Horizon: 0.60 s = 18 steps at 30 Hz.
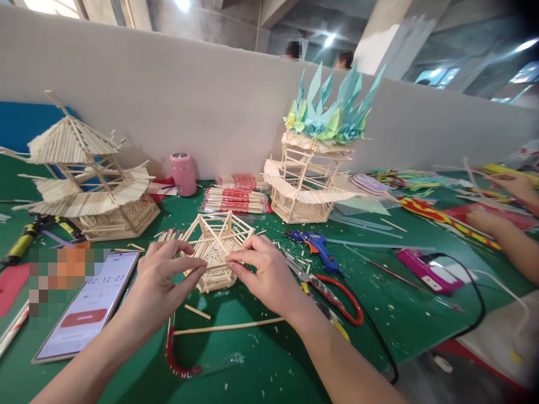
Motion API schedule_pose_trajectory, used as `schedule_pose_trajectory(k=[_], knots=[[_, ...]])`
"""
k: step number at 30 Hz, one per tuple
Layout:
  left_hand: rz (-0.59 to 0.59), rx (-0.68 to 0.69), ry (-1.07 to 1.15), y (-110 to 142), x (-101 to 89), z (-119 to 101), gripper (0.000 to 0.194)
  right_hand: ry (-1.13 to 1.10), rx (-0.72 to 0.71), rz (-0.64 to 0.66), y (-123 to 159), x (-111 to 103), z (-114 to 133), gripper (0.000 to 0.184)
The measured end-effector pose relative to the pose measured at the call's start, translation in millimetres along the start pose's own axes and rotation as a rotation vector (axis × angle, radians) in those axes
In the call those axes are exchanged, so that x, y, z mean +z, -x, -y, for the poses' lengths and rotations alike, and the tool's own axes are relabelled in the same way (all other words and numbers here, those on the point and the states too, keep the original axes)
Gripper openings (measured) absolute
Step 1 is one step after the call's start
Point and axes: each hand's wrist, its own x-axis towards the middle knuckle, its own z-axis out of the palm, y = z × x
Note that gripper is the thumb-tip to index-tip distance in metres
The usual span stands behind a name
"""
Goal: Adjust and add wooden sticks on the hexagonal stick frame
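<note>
Between my hands sits a small many-sided frame (219,247) built of thin wooden sticks, with a slatted floor and crossing sticks over its top. My left hand (168,275) pinches one end of a short wooden stick (216,266) at the frame's near side. The other end is pinched by my right hand (263,269). Whether this stick touches the frame I cannot tell. Nearer me lie a long loose stick (229,326), a short stick piece (197,312) and a curved clear wrapper with red print (172,353).
Taller stick pavilions stand at left (96,185) and right (305,191), the latter topped with folded paper. A blue glue gun (318,249), red-handled scissors (357,303), a phone (90,306), a pink bottle (183,175) and a magenta power strip (429,272) lie around. Another person's arms (509,235) reach in.
</note>
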Motion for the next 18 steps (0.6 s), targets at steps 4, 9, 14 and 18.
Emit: schedule_pose_trajectory(k=[4,9,14,18], knots=[[-0.004,-0.033,0.027,-3,1.2,-3,0.025,0.009,-0.004,-0.007,1,-1,1,0.015],[0.030,-0.100,0.062,-5,-10.3,-4,0.035,0.006,-0.021,-0.025,0,1,-1,0.015],[0.026,-0.189,0.076,2,-31.9,4,0.037,-0.013,-0.037,-0.047,0,3,-3,0.017],[0.001,-0.118,0.044,4,-33.8,2,0.031,-0.028,-0.043,-0.071,0,4,-2,0.019]])
